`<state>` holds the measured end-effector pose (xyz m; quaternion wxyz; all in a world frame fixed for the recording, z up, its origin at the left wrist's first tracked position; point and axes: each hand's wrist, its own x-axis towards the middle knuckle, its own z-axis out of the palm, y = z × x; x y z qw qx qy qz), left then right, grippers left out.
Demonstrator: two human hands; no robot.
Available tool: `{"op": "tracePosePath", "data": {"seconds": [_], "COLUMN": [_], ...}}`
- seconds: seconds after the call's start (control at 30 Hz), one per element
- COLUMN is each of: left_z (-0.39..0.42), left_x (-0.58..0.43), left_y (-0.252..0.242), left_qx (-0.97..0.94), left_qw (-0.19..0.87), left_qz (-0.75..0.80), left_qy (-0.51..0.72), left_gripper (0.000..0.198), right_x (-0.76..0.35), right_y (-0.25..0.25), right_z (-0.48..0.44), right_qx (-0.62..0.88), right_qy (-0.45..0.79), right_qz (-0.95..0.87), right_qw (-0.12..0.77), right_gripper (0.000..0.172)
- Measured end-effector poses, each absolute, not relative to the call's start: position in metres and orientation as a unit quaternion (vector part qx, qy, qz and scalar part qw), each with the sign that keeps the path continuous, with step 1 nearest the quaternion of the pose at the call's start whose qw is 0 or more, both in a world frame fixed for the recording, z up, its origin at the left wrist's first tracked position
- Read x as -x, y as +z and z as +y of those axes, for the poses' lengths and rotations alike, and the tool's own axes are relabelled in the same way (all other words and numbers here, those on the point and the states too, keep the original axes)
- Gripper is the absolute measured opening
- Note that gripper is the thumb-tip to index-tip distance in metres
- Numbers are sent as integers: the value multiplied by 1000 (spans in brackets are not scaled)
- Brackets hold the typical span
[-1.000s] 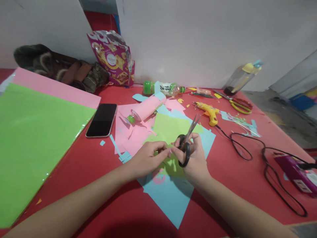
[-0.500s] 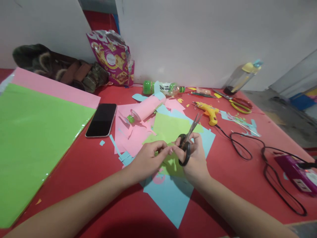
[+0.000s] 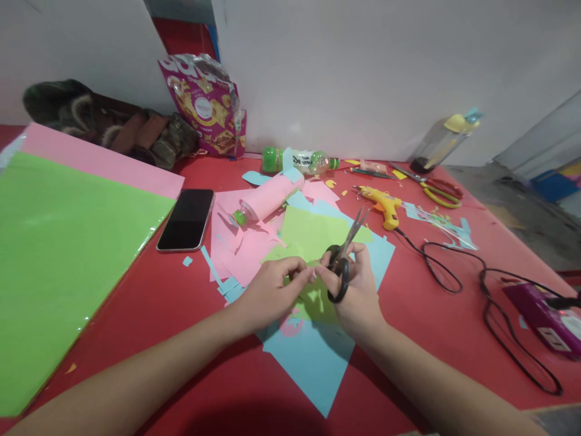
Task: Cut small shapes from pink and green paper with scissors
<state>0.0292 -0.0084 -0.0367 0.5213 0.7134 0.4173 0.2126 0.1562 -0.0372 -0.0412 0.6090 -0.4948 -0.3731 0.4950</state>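
Observation:
My right hand (image 3: 358, 290) is closed on black-handled scissors (image 3: 344, 257), whose blades point up and away, slightly apart. The thumb and index fingertips of that hand meet those of my left hand (image 3: 278, 289). Between them is a tiny pale pink piece (image 3: 313, 274), perhaps paper, mostly hidden by the fingers. My left hand is closed in a pinch on it. Under both hands lie green paper (image 3: 313, 227) and light blue paper (image 3: 313, 369). Just beyond sits a bottle wrapped in pink paper (image 3: 272, 197), lying on pink sheets (image 3: 240, 257).
A phone (image 3: 186, 220) and a large pack of green paper (image 3: 68, 242) lie at left. At right are a yellow glue gun (image 3: 384, 206) with its black cord (image 3: 442, 284), a purple power strip (image 3: 542, 321) and larger scissors (image 3: 440, 192). A green bottle (image 3: 299, 161) lies by the wall.

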Motion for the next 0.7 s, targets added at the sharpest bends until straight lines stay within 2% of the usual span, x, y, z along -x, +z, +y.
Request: {"op": "tracePosePath", "data": {"seconds": [0.37, 0.7], "left_z": [-6, 6], "left_x": [-28, -18], "left_y": [-35, -23], "left_qx": [-727, -793], "left_qw": [513, 474], "left_qz": [407, 365], "left_qy": [208, 115], "left_gripper": [29, 25], "right_x": [-157, -155], "right_y": [-44, -42], "right_z": [-37, -36], "right_qx": [483, 480], "right_qy": [507, 548], "right_qz": [-369, -391], "right_qw": [611, 563], "right_gripper": [37, 41]}}
